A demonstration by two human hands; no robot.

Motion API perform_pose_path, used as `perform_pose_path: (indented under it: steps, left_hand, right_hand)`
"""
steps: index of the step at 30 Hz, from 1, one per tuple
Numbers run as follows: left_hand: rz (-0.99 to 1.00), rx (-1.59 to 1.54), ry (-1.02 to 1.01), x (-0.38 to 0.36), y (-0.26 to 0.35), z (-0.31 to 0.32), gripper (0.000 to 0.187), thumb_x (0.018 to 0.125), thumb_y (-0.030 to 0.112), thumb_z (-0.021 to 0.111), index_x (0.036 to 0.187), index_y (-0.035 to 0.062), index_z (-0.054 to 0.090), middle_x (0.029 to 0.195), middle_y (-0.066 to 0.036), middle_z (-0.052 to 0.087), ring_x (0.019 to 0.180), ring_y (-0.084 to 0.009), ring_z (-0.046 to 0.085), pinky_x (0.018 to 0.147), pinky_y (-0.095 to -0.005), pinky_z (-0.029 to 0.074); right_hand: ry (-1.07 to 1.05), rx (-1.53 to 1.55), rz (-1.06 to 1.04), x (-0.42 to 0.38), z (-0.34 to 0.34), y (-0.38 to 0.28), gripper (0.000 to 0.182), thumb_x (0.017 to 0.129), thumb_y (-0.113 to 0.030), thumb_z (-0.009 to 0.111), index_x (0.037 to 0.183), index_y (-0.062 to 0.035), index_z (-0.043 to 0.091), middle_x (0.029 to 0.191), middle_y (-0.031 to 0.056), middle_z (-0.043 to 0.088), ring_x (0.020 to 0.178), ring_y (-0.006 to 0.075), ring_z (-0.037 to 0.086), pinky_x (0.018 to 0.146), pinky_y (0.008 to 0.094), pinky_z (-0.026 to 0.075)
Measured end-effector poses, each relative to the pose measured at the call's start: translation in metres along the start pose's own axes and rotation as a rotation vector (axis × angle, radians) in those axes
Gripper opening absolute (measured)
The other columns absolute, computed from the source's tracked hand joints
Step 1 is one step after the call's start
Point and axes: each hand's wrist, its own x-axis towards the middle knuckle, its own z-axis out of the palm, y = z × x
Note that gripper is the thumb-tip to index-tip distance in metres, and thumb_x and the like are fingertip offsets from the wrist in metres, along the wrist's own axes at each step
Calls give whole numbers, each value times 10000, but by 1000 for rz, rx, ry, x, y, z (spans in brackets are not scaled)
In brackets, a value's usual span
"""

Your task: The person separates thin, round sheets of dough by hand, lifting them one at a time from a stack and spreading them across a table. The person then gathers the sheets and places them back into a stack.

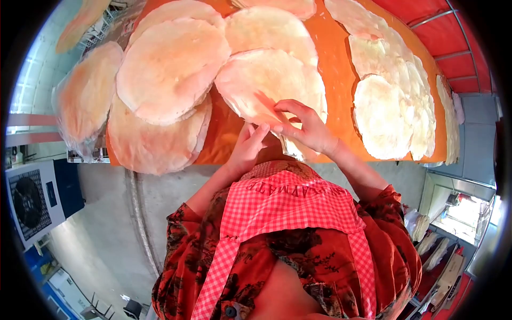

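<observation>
Both hands meet at the near edge of a large round flatbread (266,80), which lies over another flatbread (272,26) on the orange table. My left hand (246,146) is closed, with thumb and fingertips pinching at that edge. From the right, my right hand (312,130) closes on the same edge, its index finger curled over the top and the thumb close to the left thumb. A folded or hanging piece of bread (293,149) shows just under the right hand. Exactly what lies between the fingertips is partly hidden.
To the left, flatbreads overlap in a pile (170,69), and one in clear plastic (88,98) hangs near the table's end. A long overlapping row of flatbreads (381,117) covers the right side of the orange table (336,90). A white appliance with a fan (32,197) stands at left.
</observation>
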Motion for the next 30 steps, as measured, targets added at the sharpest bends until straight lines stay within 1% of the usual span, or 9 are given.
perform_pose_path:
  steps: [3, 8, 13, 16, 20, 23, 26, 27, 30]
  left_hand:
    - [59, 40, -46, 3, 2, -5, 426, 1017, 335, 427, 1265, -7, 484, 1189, -93, 575, 1112, -156, 543, 904, -301, 456]
    - [95, -302, 29, 13, -4, -3, 383, 1003, 282, 460, 1235, -17, 514, 1174, -78, 592, 1070, -147, 560, 917, -310, 441]
    - [32, 11, 150, 11, -6, -12, 321, 975, 215, 467, 1181, -15, 558, 1121, -80, 615, 1032, -141, 586, 877, -291, 471]
    - [-62, 157, 214, 14, -8, -17, 328, 973, 235, 485, 1172, -13, 563, 1084, -76, 621, 995, -135, 595, 830, -279, 484]
    - [22, -66, 123, 9, 6, 9, 334, 979, 295, 507, 1181, 36, 567, 1085, -44, 628, 943, -92, 595, 713, -222, 459]
    - [39, -70, 142, 10, 5, 12, 359, 983, 324, 507, 1179, 27, 558, 1081, -62, 623, 934, -127, 603, 727, -244, 475]
    - [61, 102, 181, 11, 3, -1, 392, 944, 327, 578, 1154, -4, 575, 998, -44, 637, 904, -114, 615, 736, -254, 477]
    - [11, 171, 241, 13, 5, 1, 395, 917, 308, 617, 1150, -10, 577, 974, -35, 642, 824, -96, 610, 652, -247, 473]
    - [60, 378, 202, 22, 2, -9, 353, 883, 261, 646, 1109, -6, 600, 952, -31, 646, 785, -76, 600, 593, -230, 458]
  right_hand:
    - [-77, 59, 63, 0, -4, 4, 453, 899, -318, 609, 1206, 12, 564, 1173, 173, 595, 1094, 288, 588, 908, 381, 496]
    - [-103, 83, 37, -3, -2, 13, 446, 928, -295, 557, 1254, 9, 539, 1171, 182, 606, 1094, 296, 593, 921, 390, 494]
    - [-32, -42, 4, -5, 7, 9, 512, 914, -383, 576, 1241, 9, 546, 1153, 196, 615, 1080, 315, 597, 926, 380, 479]
    - [-58, -115, 52, -6, 5, 2, 449, 919, -276, 596, 1256, 11, 520, 1201, 171, 591, 1147, 273, 571, 943, 385, 486]
    - [-77, 76, 144, -1, 2, 8, 435, 928, -305, 586, 1227, 8, 545, 1134, 151, 616, 1093, 245, 586, 931, 346, 471]
    - [-93, 193, 183, -2, 2, 12, 408, 937, -304, 566, 1204, 5, 568, 1080, 128, 627, 1028, 204, 584, 904, 308, 455]
    - [-99, 298, 204, -2, 7, 19, 368, 946, -281, 539, 1166, 8, 598, 1017, 111, 636, 948, 167, 570, 858, 298, 451]
    - [-71, 346, 217, 1, 13, 25, 357, 940, -270, 543, 1154, 9, 607, 987, 102, 643, 936, 168, 579, 849, 306, 458]
    - [-38, 147, 140, 2, 18, 29, 349, 923, -262, 547, 1127, 12, 616, 944, 85, 645, 905, 174, 594, 811, 297, 473]
